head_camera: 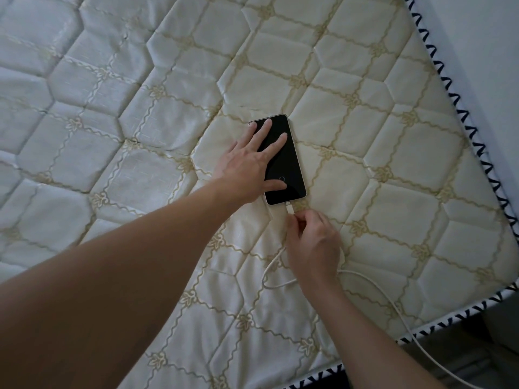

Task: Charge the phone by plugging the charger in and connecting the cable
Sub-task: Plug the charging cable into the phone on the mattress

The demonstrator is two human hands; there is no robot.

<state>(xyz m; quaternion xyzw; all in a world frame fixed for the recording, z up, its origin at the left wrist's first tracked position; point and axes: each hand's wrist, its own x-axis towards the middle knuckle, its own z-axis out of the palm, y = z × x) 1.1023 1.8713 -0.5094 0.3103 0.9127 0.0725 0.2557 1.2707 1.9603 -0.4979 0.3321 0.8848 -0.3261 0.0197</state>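
Observation:
A black-screened phone (pixel 289 167) lies flat on the quilted mattress, screen dark. My left hand (pixel 250 161) rests flat on it with fingers spread, pressing it down. The white cable's plug (pixel 289 208) sits at the phone's bottom port, seemingly inserted. My right hand (pixel 311 242) pinches the cable just behind that plug. The white cable (pixel 376 287) loops under my right hand, then runs right and down off the mattress edge toward the floor. The charger itself is out of view.
The cream mattress (pixel 140 136) with gold stitching fills the view. Its dark-and-white trimmed edge (pixel 460 108) runs along the right beside a white wall (pixel 483 37), and the corner edge lies at lower right above a dark floor (pixel 449 357).

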